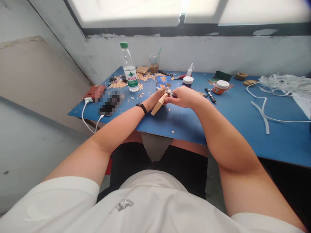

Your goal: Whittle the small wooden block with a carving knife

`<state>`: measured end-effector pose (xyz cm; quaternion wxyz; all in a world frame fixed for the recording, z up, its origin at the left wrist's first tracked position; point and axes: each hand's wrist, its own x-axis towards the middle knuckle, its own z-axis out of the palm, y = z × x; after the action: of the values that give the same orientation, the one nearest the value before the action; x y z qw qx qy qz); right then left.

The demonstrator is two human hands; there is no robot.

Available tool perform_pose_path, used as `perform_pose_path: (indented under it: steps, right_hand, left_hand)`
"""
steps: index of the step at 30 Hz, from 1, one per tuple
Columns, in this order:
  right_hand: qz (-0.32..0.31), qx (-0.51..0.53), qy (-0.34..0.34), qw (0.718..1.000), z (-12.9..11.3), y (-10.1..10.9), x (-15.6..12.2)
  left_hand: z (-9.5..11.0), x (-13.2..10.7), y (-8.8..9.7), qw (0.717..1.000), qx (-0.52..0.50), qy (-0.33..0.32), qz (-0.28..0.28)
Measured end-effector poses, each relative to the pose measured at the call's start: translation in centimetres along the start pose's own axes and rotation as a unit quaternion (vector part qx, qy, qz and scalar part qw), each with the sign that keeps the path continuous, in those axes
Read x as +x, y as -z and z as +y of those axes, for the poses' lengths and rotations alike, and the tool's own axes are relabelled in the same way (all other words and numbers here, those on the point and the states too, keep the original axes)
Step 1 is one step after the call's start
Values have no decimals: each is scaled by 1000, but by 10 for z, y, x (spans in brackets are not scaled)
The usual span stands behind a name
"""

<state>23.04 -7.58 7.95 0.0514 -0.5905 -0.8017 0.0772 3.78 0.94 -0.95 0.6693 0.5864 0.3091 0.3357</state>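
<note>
A pale piece of wood [158, 106] with a tapered, cut upper end slants over the near part of the blue table. My left hand [153, 100], with a dark band on its wrist, is closed around the wood from the left. My right hand [184, 96] grips a small carving knife [171, 94]; its metal blade lies against the upper part of the wood, and the handle is hidden in my fingers. The thumb of that hand appears to touch the wood's side. Just beyond my hands lies a blue block [164, 80] with orange patches.
Wood shavings [145, 77] litter the blue table [184, 126]. A water bottle [131, 74] and a drink cup [154, 64] stand behind, left. Paint jars [221, 86], a marker [211, 95] and white cords [279, 81] lie right. A charging phone [110, 103] sits left, pixelated.
</note>
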Motion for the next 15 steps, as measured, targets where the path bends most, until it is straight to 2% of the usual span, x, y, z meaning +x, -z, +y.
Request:
perform_pose_path:
  steps: [6, 10, 15]
  right_hand:
    - [-6, -22, -33, 999, -4, 3, -4]
    - [4, -44, -45, 998, -9, 4, -5]
    - [15, -70, -40, 997, -10, 1, -2]
  left_hand:
    - [-4, 2, 2, 995, 95, -30, 21]
    - [-3, -1, 6, 984, 166, -70, 10]
    - [3, -9, 5, 978, 178, -99, 37]
